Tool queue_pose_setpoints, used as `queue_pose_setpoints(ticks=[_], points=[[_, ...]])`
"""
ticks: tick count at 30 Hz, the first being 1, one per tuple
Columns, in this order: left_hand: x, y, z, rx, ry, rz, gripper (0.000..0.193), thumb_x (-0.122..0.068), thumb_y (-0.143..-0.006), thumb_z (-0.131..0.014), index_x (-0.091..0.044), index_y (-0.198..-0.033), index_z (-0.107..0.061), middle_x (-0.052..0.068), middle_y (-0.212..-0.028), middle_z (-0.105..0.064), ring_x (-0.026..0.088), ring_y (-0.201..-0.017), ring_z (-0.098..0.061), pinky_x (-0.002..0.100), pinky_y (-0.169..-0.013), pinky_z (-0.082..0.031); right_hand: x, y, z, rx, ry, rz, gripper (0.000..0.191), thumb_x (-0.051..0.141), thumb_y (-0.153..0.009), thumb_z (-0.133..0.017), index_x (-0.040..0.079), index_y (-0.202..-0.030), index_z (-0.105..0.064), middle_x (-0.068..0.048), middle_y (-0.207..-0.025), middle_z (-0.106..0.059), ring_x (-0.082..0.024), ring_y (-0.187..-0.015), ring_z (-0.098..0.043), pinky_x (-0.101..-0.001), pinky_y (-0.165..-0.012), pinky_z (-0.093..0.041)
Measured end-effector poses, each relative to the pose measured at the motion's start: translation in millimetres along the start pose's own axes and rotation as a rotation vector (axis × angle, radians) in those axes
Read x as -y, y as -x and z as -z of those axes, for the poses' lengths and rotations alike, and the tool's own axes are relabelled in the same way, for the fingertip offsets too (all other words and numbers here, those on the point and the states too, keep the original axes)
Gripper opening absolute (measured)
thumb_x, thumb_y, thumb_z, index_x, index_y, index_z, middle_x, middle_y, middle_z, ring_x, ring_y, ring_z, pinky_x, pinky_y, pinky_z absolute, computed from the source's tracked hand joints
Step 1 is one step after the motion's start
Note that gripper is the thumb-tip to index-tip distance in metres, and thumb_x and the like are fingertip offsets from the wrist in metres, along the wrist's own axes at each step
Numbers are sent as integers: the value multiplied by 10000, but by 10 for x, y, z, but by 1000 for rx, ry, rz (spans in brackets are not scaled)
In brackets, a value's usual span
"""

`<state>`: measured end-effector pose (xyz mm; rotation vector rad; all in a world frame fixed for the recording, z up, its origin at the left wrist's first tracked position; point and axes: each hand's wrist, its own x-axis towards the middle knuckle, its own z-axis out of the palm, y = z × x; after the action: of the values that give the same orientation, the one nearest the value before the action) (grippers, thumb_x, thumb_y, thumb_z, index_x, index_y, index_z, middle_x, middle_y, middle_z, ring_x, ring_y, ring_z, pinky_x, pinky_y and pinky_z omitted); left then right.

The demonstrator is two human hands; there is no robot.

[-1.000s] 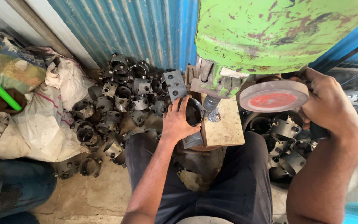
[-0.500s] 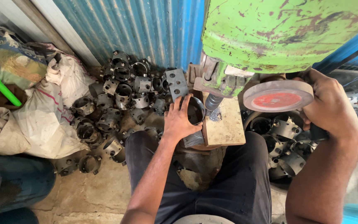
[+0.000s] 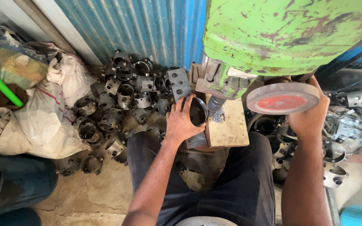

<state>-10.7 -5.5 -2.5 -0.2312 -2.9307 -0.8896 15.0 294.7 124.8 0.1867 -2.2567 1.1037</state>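
Two hands busy; left hand (image 3: 182, 124) fingers wrapped round metal ring (image 3: 197, 112) beside drill bit (image 3: 214, 104); right hand (image 3: 308, 119) gripping red wheel (image 3: 282, 97); drilling step, next needs steady feed.

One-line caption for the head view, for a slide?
Seated person's left hand steadies a dark metal ring under a green drill press; right hand grips its red-faced handwheel.

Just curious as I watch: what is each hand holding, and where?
Left hand grips the dark metal ring by its rim; right hand holds the red-faced round handwheel from beneath.
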Motion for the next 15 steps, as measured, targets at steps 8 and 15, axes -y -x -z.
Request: queue_pose_setpoints(ticks=[8, 15], points=[[-6, 18, 0, -24, 3, 2, 1125, -440, -573, -927, -218, -1529, -376, 101, -1461, -437, 386, -1287, -498, 635, -960, -468, -31, -3, -7, 8, 10, 85, 202, 128, -1122, -702, -72, -1114, -676, -136, -989, -741, -198, -897, -730, -279, -840, -533], [0, 25, 0, -33, 1, -4, 1111, -452, -582, -919, -214, -1525, -381, 104, -1455, -445, 389, -1275, -510, 617, -950, -482, 61, -10, 6, 23, 50, 97, 149, 78, -1118, -679, -64, -1077, -656, -136, -913, -713, -175, -770, -704, -271, -677, -503]])
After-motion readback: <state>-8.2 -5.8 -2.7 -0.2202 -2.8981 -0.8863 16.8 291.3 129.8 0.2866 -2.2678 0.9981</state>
